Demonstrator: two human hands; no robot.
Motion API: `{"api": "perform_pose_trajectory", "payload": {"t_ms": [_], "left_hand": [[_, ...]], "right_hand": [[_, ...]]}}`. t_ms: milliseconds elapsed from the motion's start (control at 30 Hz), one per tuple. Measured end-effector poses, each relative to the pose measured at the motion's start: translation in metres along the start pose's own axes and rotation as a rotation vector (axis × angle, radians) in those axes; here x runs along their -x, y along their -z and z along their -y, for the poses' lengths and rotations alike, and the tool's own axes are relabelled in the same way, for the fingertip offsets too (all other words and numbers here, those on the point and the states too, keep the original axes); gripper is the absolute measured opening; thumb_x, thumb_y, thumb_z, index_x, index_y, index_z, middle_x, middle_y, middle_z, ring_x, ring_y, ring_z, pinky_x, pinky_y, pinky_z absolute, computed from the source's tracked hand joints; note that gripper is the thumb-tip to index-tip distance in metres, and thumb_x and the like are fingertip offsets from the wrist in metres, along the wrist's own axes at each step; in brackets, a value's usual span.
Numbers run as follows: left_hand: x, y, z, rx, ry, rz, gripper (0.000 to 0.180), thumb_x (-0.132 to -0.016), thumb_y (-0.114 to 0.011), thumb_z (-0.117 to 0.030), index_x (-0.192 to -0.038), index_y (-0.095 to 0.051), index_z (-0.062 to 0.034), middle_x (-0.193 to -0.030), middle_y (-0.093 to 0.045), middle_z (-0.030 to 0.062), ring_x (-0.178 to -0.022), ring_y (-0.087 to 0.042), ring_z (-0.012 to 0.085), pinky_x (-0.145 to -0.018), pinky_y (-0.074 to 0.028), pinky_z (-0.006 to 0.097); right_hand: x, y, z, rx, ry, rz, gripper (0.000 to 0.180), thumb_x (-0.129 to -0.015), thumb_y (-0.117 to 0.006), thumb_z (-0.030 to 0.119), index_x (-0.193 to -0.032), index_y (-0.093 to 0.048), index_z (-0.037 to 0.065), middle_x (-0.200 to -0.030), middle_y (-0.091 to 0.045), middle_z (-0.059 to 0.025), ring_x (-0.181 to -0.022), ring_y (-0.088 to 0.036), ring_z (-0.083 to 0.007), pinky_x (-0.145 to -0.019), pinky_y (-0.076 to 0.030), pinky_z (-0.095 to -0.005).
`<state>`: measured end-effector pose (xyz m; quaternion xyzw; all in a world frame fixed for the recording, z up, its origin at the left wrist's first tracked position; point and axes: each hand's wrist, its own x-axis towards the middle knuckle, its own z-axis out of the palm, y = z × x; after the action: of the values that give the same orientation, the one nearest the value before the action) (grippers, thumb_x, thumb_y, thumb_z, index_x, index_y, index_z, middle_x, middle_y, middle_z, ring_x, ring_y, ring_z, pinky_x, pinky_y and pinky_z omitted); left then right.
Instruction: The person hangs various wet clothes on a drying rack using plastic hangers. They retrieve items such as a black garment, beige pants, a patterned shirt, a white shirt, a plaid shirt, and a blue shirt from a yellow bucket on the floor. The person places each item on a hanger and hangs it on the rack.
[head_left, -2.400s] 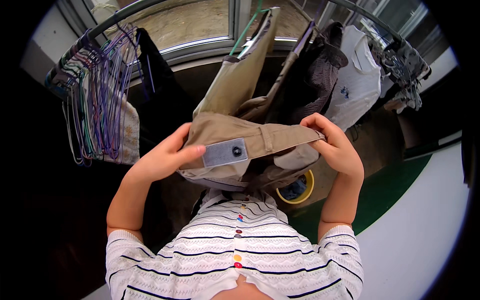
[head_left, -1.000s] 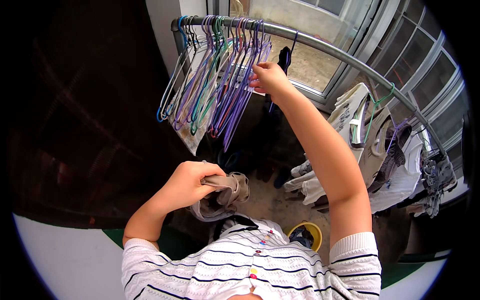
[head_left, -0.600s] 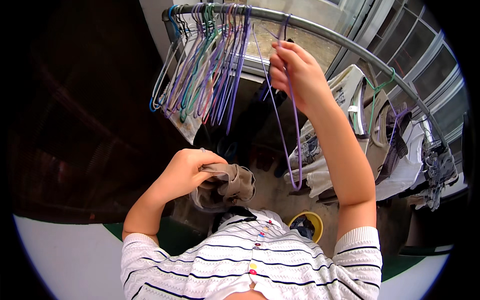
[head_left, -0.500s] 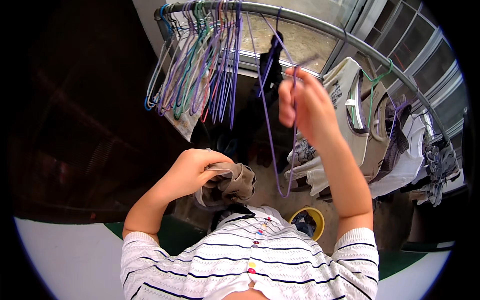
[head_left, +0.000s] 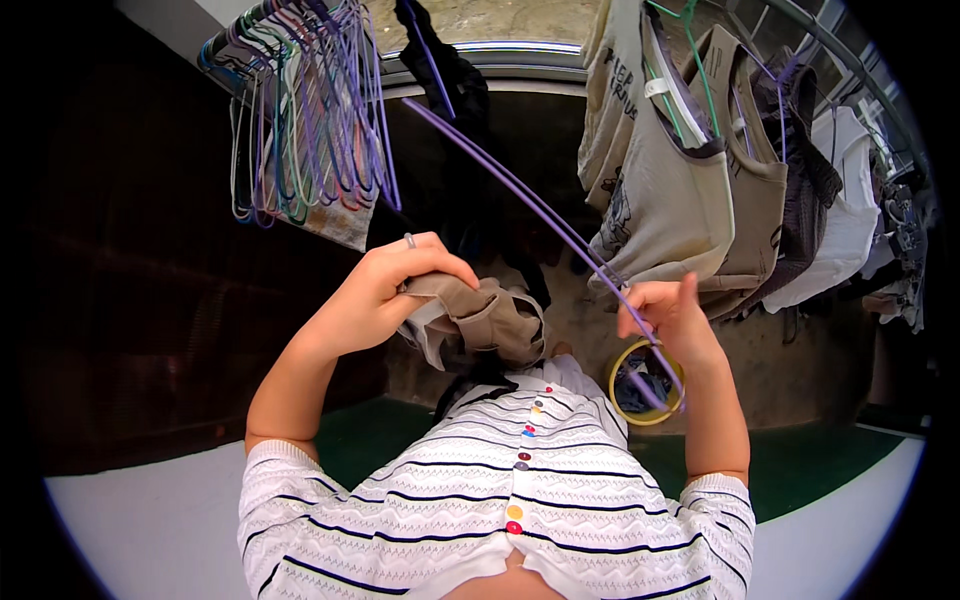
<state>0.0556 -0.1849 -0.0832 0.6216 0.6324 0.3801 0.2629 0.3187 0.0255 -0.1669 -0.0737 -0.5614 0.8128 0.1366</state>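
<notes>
- Left hand (head_left: 390, 288): grip clutched khaki bottoms (head_left: 495, 322), left of the yellow bucket (head_left: 614, 384).
- Right hand (head_left: 672, 315): grip held a purple hanger (head_left: 540, 206) above the bucket.
- Inside lay dark cloth (head_left: 645, 367), possibly denim.

Wide fisheye view from head height, facing down and forward, close above the striped shirt (head_left: 430, 485)

1 brown garment (head_left: 490, 318), crumpled, its edge pinched in the left hand (head_left: 385, 288), 1 thin purple hanger (head_left: 562, 225), held in the right hand (head_left: 678, 318), slanting up leftward
</notes>
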Motion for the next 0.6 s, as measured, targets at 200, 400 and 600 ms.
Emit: {"api": "perform_pose_trajectory", "payload": {"t_ms": [200, 400, 600], "left_hand": [[-0.040, -0.010, -0.020, 0.167, 0.106, -0.111, 0.034, -0.075, -0.046, 0.009, -0.104, -0.064, 0.0035, -0.104, -0.067, 0.0083, -0.102, -0.062, 0.0152, -0.092, -0.046, 0.027], [-0.067, 0.004, -0.041, 0.241, 0.082, -0.161, 0.028, -0.085, -0.048, 0.005, -0.108, -0.063, 0.0017, -0.104, -0.066, 0.0066, -0.100, -0.061, 0.0139, -0.092, -0.046, 0.027], [-0.064, 0.007, -0.039, 0.158, 0.017, -0.121, 0.030, -0.082, -0.049, 0.006, -0.108, -0.064, 0.0011, -0.104, -0.067, 0.0066, -0.100, -0.062, 0.0140, -0.091, -0.047, 0.027]], "right_hand": [[0.004, -0.013, 0.002, 0.175, -0.157, -0.089, 0.023, -0.090, -0.071, 0.013, -0.071, -0.062, 0.002, -0.067, -0.056, 0.0051, -0.061, -0.048, -0.0014, -0.054, -0.036, -0.0198], [-0.009, -0.026, 0.026, 0.505, 0.174, -0.396, 0.022, -0.088, -0.074, 0.014, -0.075, -0.064, 0.000, -0.064, -0.055, 0.0067, -0.059, -0.043, -0.0006, -0.052, -0.033, -0.0199], [-0.029, -0.032, 0.056, 0.815, 0.372, -0.566, 0.022, -0.085, -0.077, 0.015, -0.075, -0.066, -0.001, -0.061, -0.056, 0.0025, -0.056, -0.045, -0.0027, -0.051, -0.033, -0.0205]]}}
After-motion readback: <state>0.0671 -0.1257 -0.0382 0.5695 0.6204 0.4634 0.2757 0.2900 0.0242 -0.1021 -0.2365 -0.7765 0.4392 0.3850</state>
